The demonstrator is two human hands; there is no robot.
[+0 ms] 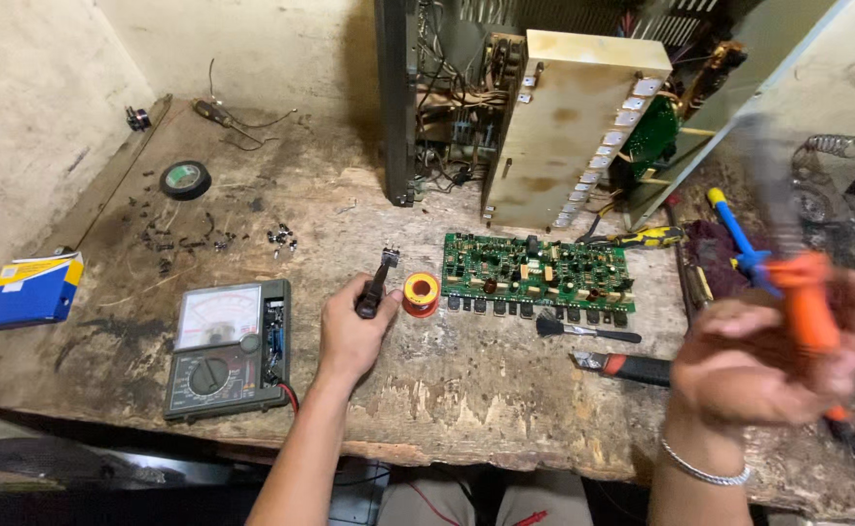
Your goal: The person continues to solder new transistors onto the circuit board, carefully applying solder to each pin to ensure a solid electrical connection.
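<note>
My left hand (352,333) rests on the worn wooden bench (447,390) and grips a small dark component (377,284) with metal legs, held upright. Just right of it sits a yellow and red spool of solder wire (421,293), and beyond that lies a green circuit board (537,273) with a row of dark parts along its near edge. My right hand (763,362), blurred by motion, is raised at the right and holds an orange-handled soldering iron (803,297) whose shaft points up and away. A silver bracelet (703,471) circles that wrist.
An analog multimeter (228,347) lies at the left front, a blue box (33,288) at the far left, black tape roll (185,179) behind. A small brush (583,330), cutter knife (624,367), screwdrivers (739,239) and an opened amplifier chassis (564,107) fill the right and back.
</note>
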